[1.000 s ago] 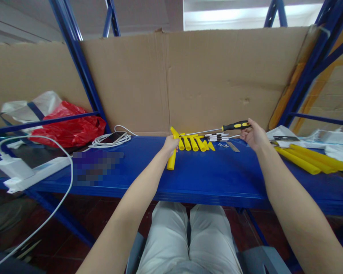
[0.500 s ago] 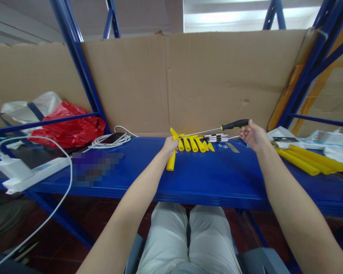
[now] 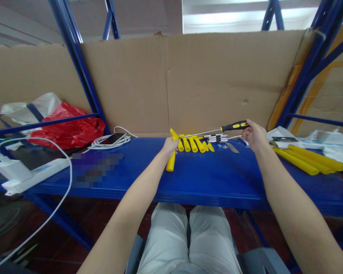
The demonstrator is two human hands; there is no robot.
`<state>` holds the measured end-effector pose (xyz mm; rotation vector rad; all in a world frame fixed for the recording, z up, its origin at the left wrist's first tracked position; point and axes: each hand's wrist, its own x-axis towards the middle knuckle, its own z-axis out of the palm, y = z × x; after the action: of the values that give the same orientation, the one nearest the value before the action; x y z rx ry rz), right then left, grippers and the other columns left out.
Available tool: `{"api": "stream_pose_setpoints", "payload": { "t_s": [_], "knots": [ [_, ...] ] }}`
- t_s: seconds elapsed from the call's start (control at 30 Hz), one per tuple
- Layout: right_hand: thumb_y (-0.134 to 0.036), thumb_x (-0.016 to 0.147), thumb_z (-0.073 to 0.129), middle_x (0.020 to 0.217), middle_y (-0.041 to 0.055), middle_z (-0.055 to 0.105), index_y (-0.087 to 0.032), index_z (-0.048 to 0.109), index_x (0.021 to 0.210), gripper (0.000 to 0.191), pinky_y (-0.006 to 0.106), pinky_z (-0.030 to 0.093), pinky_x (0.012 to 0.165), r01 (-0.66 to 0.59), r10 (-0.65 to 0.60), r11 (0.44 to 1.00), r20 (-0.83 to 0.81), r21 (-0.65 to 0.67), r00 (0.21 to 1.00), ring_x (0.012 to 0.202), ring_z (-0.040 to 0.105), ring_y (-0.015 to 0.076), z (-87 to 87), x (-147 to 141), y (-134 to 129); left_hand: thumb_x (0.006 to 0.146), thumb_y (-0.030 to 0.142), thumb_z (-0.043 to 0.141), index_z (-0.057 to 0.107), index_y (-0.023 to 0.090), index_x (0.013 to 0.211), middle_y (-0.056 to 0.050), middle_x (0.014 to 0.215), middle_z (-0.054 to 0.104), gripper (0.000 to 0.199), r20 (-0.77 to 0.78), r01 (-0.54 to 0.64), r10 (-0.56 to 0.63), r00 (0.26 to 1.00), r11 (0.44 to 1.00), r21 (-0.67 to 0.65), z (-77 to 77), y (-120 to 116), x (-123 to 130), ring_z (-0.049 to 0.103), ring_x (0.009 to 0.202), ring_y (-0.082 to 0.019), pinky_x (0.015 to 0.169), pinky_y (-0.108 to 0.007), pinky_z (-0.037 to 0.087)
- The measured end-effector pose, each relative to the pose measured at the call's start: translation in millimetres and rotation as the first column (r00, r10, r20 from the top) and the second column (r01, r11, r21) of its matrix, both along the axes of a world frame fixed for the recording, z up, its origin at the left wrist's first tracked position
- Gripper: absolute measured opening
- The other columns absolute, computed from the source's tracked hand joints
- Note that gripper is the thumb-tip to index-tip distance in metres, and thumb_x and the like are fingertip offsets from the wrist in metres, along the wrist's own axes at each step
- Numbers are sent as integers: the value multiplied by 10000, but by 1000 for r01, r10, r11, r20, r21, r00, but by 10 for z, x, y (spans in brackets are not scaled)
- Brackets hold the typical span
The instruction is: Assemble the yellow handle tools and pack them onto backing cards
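Note:
My left hand (image 3: pixel 170 145) is wrapped round a yellow tube piece (image 3: pixel 170 163) near the middle of the blue table. In my right hand (image 3: pixel 254 135) is the end of the black and yellow handle of a screwdriver (image 3: pixel 234 126), pinched by the fingertips. Its long metal shaft points left, and the tip meets the upper part of the yellow piece beside my left hand. Several yellow tube pieces (image 3: pixel 193 145) lie in a row just right of that hand. Behind the shaft sit some white and black sticks (image 3: pixel 216 137), with a small metal ruler (image 3: pixel 232 147) nearby.
Long yellow tubes (image 3: pixel 303 161) lie at the right of the blue table (image 3: pixel 211 179). On the left are a coiled white cable (image 3: pixel 110 141), a power strip (image 3: pixel 42 173) and a red plastic bag (image 3: pixel 70 125). A cardboard wall (image 3: pixel 217 76) stands behind.
The screwdriver handle has turned about its axis, so its yellow patches now show. My right hand has shifted very slightly; my left hand keeps its place.

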<state>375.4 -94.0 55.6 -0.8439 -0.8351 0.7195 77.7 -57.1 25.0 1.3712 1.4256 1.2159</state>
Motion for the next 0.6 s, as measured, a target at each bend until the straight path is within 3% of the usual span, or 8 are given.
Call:
{"api": "stream_pose_setpoints", "payload": {
  "t_s": [0.17, 0.3, 0.6],
  "knots": [
    [-365, 746, 720, 372, -90, 326, -205, 492, 626, 303, 166, 282, 277, 20, -20, 1000, 33, 5, 999, 295, 323, 58, -14, 10, 6, 800, 96, 549, 596, 129, 870, 81, 448, 416, 92, 1, -11, 11, 1000, 1000, -13, 4, 0, -2, 384, 339, -60, 389, -169, 318],
    [-428, 743, 726, 379, -86, 325, -188, 572, 674, 294, 160, 284, 293, -7, 5, 999, 33, 36, 999, 312, 331, 54, 1, -5, -26, 803, 77, 526, 597, 125, 882, 81, 440, 410, 116, -4, -16, 16, 1000, 1000, -13, 7, 1, -2, 383, 336, -62, 387, -170, 314],
    [-301, 792, 708, 462, -57, 436, -202, 549, 671, 223, 165, 456, 445, -132, 133, 983, -3, 130, 991, 438, 473, 71, 72, -112, -124, 801, 31, 503, 587, 125, 852, 91, 439, 385, 136, 14, -11, 11, 1000, 1000, -6, 11, -23, 0, 356, 325, -47, 368, -162, 285]
  ]
}}
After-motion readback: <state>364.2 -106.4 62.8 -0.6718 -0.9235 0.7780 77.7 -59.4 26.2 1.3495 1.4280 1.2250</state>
